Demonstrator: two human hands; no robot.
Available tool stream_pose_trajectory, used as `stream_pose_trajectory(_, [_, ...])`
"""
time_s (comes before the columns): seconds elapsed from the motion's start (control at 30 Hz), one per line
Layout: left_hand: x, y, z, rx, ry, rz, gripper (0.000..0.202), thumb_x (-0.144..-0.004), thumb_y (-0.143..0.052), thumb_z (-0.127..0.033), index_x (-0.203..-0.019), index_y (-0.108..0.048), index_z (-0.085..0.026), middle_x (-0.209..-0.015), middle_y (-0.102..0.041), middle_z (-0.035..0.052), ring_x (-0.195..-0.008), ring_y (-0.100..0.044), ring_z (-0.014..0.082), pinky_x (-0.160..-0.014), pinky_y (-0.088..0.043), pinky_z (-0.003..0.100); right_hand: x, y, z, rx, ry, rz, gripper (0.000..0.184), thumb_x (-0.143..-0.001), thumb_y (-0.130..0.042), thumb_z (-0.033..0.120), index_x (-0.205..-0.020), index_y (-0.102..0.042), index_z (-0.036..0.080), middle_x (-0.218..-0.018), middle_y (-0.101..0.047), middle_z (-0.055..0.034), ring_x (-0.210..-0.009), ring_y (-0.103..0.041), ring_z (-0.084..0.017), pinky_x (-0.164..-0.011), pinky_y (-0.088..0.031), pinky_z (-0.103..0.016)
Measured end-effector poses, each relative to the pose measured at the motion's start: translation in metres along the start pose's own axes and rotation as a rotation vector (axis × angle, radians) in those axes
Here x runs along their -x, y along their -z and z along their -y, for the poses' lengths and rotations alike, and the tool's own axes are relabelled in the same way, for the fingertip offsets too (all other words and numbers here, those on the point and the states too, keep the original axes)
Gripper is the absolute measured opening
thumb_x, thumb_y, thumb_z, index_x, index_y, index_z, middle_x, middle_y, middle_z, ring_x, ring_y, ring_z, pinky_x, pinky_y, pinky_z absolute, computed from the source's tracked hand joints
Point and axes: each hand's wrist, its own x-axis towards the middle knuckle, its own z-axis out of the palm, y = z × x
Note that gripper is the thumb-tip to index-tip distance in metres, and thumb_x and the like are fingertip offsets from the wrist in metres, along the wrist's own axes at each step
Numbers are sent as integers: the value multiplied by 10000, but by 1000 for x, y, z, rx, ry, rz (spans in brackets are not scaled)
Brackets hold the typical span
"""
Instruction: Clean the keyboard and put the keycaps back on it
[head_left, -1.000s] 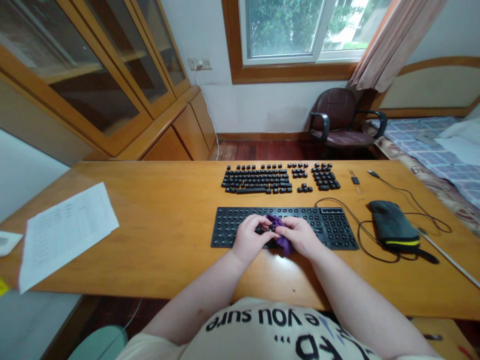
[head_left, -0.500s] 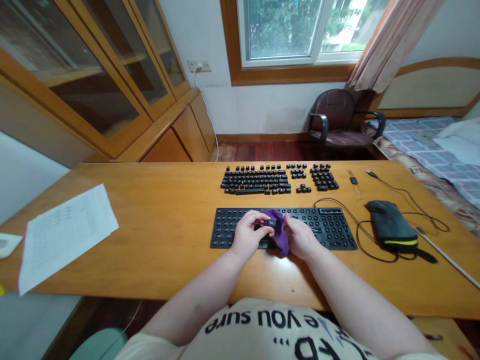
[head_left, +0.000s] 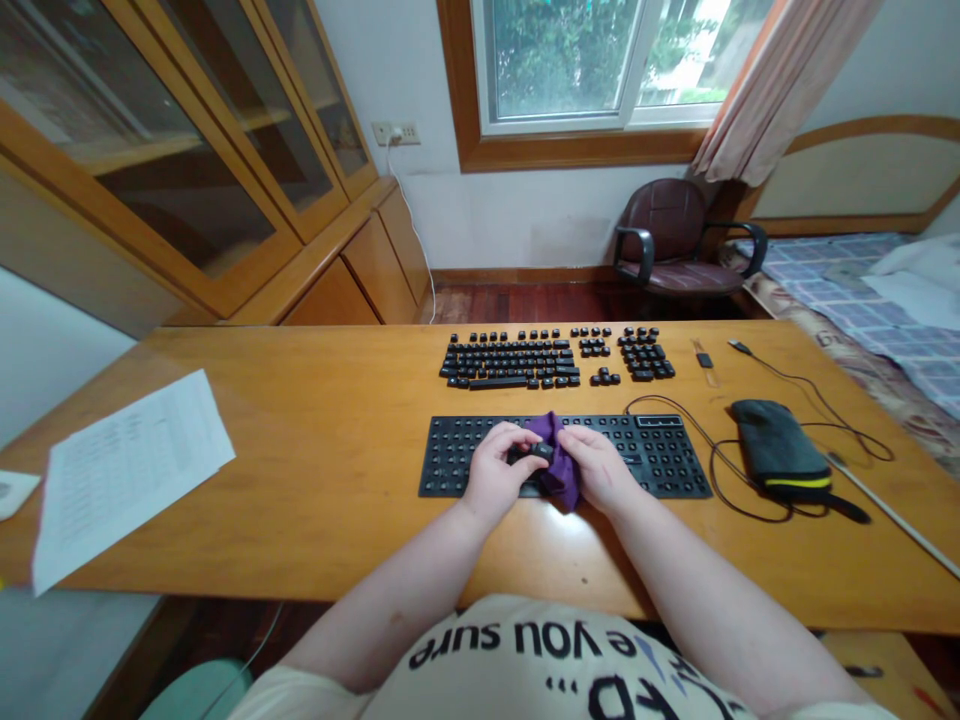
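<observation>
1. Left hand [head_left: 496, 472] pinches a black keycap [head_left: 541, 452] between thumb and fingers, probably by its sides to leave a face free.
2. Right hand [head_left: 601, 470] pinches a bunched purple cloth [head_left: 559, 482] just beside that keycap, apparently so fabric can meet it.
3. Both hands are over the keyboard base [head_left: 448, 468], flat on the worktop [head_left: 300, 460].
4. Beyond it, loose keycaps [head_left: 501, 384] lie grouped in keyboard layout, likely so each one's position reads easily.

Left grip [head_left: 499, 466] pinches while right grip [head_left: 600, 469] curls just beside it.
</observation>
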Motion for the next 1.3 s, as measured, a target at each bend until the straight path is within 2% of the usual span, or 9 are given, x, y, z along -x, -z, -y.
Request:
stream_pose_trajectory(0.1, [2, 2, -7, -111, -86, 5, 180, -648, -756, -235, -802, -673, -195, -775, -574, 18, -749, -539, 153, -719, -463, 291, -4, 7, 6, 332, 281, -219, 159, -693, -691, 366, -731, -717, 213, -868, -636, -56, -853, -574, -197, -810, -443, -337])
stream_pose_trajectory(0.17, [2, 2, -9, -179, -117, 4, 181, -653, -755, -248, -805, -670, -200, -774, -581, 16, -756, -546, 155, -719, -469, 294, -3, 9, 7, 451, 394, -259, 112, -693, -690, 328, -742, -721, 232, -868, -639, -61, -875, -577, -204, -843, -442, -354])
stream_pose_trajectory(0.2, [2, 2, -10, -208, -125, 0, 181, -656, -753, -251, -809, -669, -202, -774, -582, 15, -753, -548, 154, -712, -471, 292, -2, 10, 7, 459, 406, -226, 109, -713, -671, 323, -759, -719, 238, -856, -646, -61, -862, -584, -203, -838, -449, -359])
stream_pose_trajectory(0.37, [0, 2, -8, -306, -151, -32, 166, -670, -743, -233, -812, -666, -198, -755, -587, 8, -736, -557, 145, -691, -478, 274, 3, 9, 6, 213, 327, 69, 211, -784, -597, 390, -854, -720, 233, -916, -681, -73, -928, -601, -226, -871, -450, -389])
stream_pose_trajectory(0.5, [-1, 3, -8, -341, -160, -74, 149, -662, -745, -218, -787, -668, -193, -750, -608, 7, -722, -573, 143, -697, -489, 276, 3, 9, 4, 169, 310, 113, 234, -730, -677, 376, -924, -716, 252, -997, -671, -67, -984, -593, -221, -911, -437, -394])
stream_pose_trajectory(0.63, [1, 4, -7, -328, -122, -94, 139, -667, -725, -166, -795, -682, -196, -781, -643, 10, -728, -595, 139, -721, -504, 282, 1, 6, 2, 257, 288, 61, 260, -637, -758, 327, -879, -725, 240, -937, -680, -58, -904, -618, -200, -867, -470, -371])
stream_pose_trajectory(0.83, [3, 3, 2, -233, -23, -52, 165, -657, -725, -167, -815, -698, -204, -804, -660, 20, -745, -618, 152, -747, -524, 304, -1, 2, 0, 135, 175, -68, 251, -481, -831, 335, -664, -716, 208, -746, -684, -42, -714, -625, -189, -698, -517, -337])
stream_pose_trajectory(1.07, [5, 2, 8, -120, 74, -47, 175, -649, -727, -188, -819, -685, -188, -831, -647, 41, -766, -619, 163, -756, -531, 318, -2, 5, 1, 206, 234, 37, 233, -571, -794, 325, -779, -739, 236, -861, -686, -47, -828, -630, -189, -807, -497, -347])
stream_pose_trajectory(1.3, [3, 0, 2, -77, 66, 12, 195, -702, -678, -182, -896, -664, -191, -887, -628, 45, -780, -615, 145, -750, -535, 293, 2, -1, 6, 168, 183, -187, 222, -464, -831, 308, -599, -687, 206, -689, -675, -33, -702, -625, -189, -732, -507, -346])
